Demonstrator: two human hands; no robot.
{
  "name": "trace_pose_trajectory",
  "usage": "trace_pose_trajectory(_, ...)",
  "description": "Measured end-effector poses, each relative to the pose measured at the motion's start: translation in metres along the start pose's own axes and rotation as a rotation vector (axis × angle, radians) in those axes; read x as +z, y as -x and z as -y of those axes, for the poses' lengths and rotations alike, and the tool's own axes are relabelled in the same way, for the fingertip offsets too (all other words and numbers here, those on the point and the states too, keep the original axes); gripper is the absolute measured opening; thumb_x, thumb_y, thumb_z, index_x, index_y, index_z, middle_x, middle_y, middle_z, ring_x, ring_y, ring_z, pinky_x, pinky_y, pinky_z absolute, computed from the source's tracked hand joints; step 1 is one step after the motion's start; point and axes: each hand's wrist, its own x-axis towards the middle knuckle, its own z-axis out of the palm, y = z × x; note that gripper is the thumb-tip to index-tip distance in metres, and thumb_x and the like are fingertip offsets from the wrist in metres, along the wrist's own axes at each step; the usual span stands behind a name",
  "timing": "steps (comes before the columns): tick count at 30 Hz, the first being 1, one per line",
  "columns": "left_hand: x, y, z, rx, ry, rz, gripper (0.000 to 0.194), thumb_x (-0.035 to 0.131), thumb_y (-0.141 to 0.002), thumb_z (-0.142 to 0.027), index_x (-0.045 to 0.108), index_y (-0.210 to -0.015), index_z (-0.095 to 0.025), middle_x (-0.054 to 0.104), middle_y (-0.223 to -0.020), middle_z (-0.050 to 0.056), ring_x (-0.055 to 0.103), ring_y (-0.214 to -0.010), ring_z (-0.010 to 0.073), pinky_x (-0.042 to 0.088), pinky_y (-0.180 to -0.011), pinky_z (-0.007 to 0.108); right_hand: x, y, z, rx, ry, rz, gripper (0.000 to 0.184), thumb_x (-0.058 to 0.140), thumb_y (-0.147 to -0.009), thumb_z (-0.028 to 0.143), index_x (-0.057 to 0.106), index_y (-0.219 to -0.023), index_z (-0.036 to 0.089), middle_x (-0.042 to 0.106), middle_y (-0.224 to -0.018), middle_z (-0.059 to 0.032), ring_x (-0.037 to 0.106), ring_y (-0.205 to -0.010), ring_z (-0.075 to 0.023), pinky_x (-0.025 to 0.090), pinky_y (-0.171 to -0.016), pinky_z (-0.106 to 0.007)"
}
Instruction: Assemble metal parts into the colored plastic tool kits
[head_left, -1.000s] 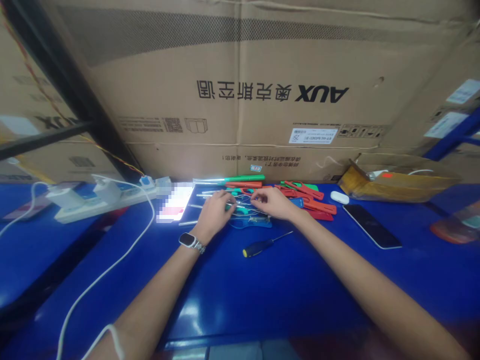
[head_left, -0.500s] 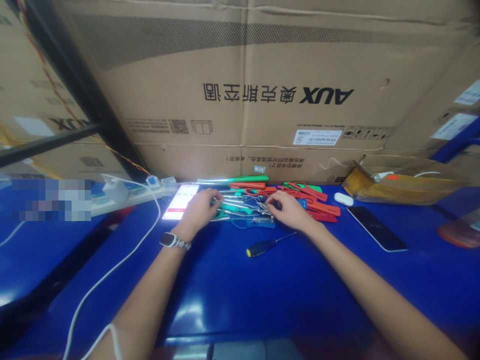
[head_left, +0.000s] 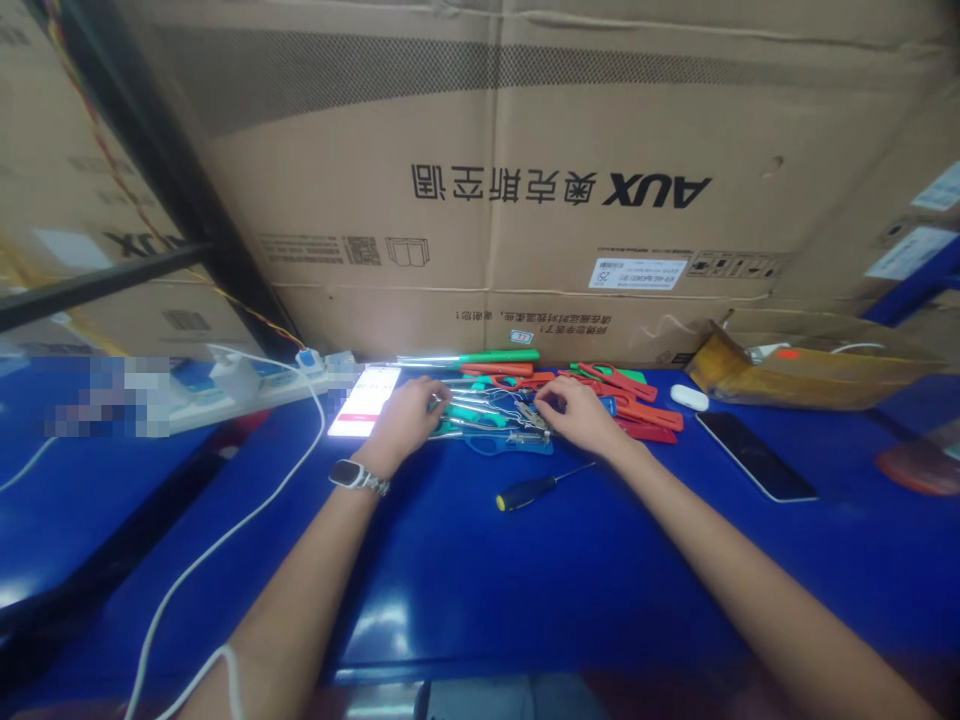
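A heap of scissor parts (head_left: 525,400) lies at the back of the blue table (head_left: 525,580): red, green and teal plastic handles mixed with bare metal blades. My left hand (head_left: 409,415), with a watch on its wrist, rests on the left end of the heap, fingers curled over a teal-handled blade. My right hand (head_left: 577,410) sits on the middle of the heap, its fingertips pinched on a small metal piece I cannot make out. A screwdriver (head_left: 536,488) with a black and yellow handle lies just in front of the heap, between my forearms.
A lit phone (head_left: 365,400) lies left of my left hand, a dark phone (head_left: 756,455) and a white earbud case (head_left: 688,397) to the right. A power strip (head_left: 247,385) with white cables sits far left. Large cardboard boxes (head_left: 525,180) wall off the back.
My left hand slid left and back along the heap, then settled. My right hand shifted slightly on the metal pieces. The view panned a little.
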Motion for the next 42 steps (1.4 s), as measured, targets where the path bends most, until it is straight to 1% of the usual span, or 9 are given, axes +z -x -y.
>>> trace_pose_trajectory(4, 0.006, 0.000, -0.003, 0.036, -0.027, 0.002, 0.021, 0.052, -0.091, -0.019, 0.070, -0.102, -0.019, 0.070, -0.103, 0.009, 0.060, -0.096, 0.0283, 0.048, -0.083, 0.038, 0.007, -0.032, 0.021, -0.031, 0.065, 0.063, 0.015, 0.059, -0.087, 0.025, 0.073, -0.084, 0.019, 0.071, -0.088, -0.0058, 0.063, -0.081, -0.0186, 0.044, -0.074, -0.029)
trace_pose_trajectory(7, 0.007, 0.000, 0.000, 0.032, -0.036, -0.017, 0.023, 0.050, -0.091, -0.016, 0.070, -0.104, -0.019, 0.069, -0.107, 0.009, 0.060, -0.097, 0.0284, 0.047, -0.085, 0.039, 0.020, -0.063, 0.044, -0.016, 0.193, 0.272, 0.022, 0.053, -0.091, 0.026, 0.075, -0.090, 0.021, 0.074, -0.087, -0.0044, 0.066, -0.081, -0.0187, 0.045, -0.071, -0.027)
trace_pose_trajectory(12, 0.004, 0.000, 0.004, -0.009, -0.053, -0.012, 0.023, 0.050, -0.092, -0.016, 0.071, -0.102, -0.017, 0.069, -0.103, 0.010, 0.060, -0.096, 0.0289, 0.047, -0.085, 0.040, 0.045, -0.106, 0.072, 0.012, 0.278, 0.362, 0.018, 0.063, -0.083, 0.027, 0.078, -0.091, 0.023, 0.076, -0.101, -0.0080, 0.069, -0.095, -0.0257, 0.048, -0.077, -0.031)
trace_pose_trajectory(18, -0.002, 0.000, 0.005, -0.031, -0.061, -0.030, 0.023, 0.051, -0.091, -0.015, 0.071, -0.102, -0.018, 0.070, -0.103, 0.010, 0.060, -0.098, 0.0297, 0.048, -0.084, 0.040, 0.056, -0.124, 0.081, 0.044, 0.349, 0.413, 0.019, 0.070, -0.075, 0.030, 0.078, -0.090, 0.022, 0.075, -0.103, -0.0120, 0.069, -0.097, -0.0300, 0.049, -0.083, -0.036)
trace_pose_trajectory(23, -0.003, 0.000, 0.008, -0.053, -0.049, -0.060, 0.020, 0.053, -0.090, -0.016, 0.071, -0.098, -0.019, 0.070, -0.100, 0.010, 0.062, -0.094, 0.0290, 0.048, -0.082, 0.039, 0.056, -0.127, 0.081, -0.011, 0.314, 0.433, 0.011, 0.071, -0.074, 0.025, 0.078, -0.082, 0.023, 0.076, -0.095, -0.0091, 0.069, -0.094, -0.0278, 0.048, -0.082, -0.034)
trace_pose_trajectory(30, 0.000, -0.002, 0.005, -0.047, 0.246, -0.215, 0.015, 0.054, -0.091, -0.022, 0.067, -0.097, -0.017, 0.071, -0.098, 0.009, 0.065, -0.090, 0.0243, 0.049, -0.081, 0.035, 0.033, -0.104, 0.076, -0.097, 0.137, 0.308, 0.017, 0.062, -0.083, 0.029, 0.072, -0.096, 0.023, 0.072, -0.086, -0.0007, 0.065, -0.081, -0.0171, 0.046, -0.072, -0.027)
trace_pose_trajectory(34, -0.001, -0.002, -0.009, -0.061, 0.524, -0.243, 0.028, 0.050, -0.095, -0.041, 0.065, -0.099, -0.018, 0.073, -0.092, 0.006, 0.067, -0.084, 0.0205, 0.049, -0.074, 0.030, 0.025, -0.076, 0.067, -0.145, -0.303, 0.053, 0.012, 0.064, -0.081, 0.028, 0.069, -0.087, 0.018, 0.070, -0.089, -0.0030, 0.063, -0.079, -0.0150, 0.048, -0.074, -0.028)
trace_pose_trajectory(37, 0.001, 0.000, -0.019, -0.035, 0.545, -0.212, 0.028, 0.050, -0.095, -0.041, 0.065, -0.101, -0.018, 0.073, -0.094, 0.005, 0.067, -0.084, 0.0192, 0.049, -0.072, 0.029, 0.026, -0.066, 0.057, -0.070, -0.531, -0.018, 0.016, 0.064, -0.081, 0.032, 0.066, -0.085, 0.017, 0.070, -0.082, -0.0028, 0.064, -0.076, -0.0155, 0.050, -0.073, -0.029)
trace_pose_trajectory(42, 0.009, 0.002, -0.020, 0.039, 0.439, -0.154, 0.022, 0.051, -0.095, -0.035, 0.065, -0.099, -0.018, 0.071, -0.095, 0.004, 0.064, -0.083, 0.0183, 0.048, -0.073, 0.028, 0.021, -0.076, 0.045, 0.000, -0.619, -0.084, 0.020, 0.070, -0.076, 0.036, 0.064, -0.082, 0.017, 0.071, -0.078, -0.0030, 0.067, -0.075, -0.0171, 0.053, -0.073, -0.031)
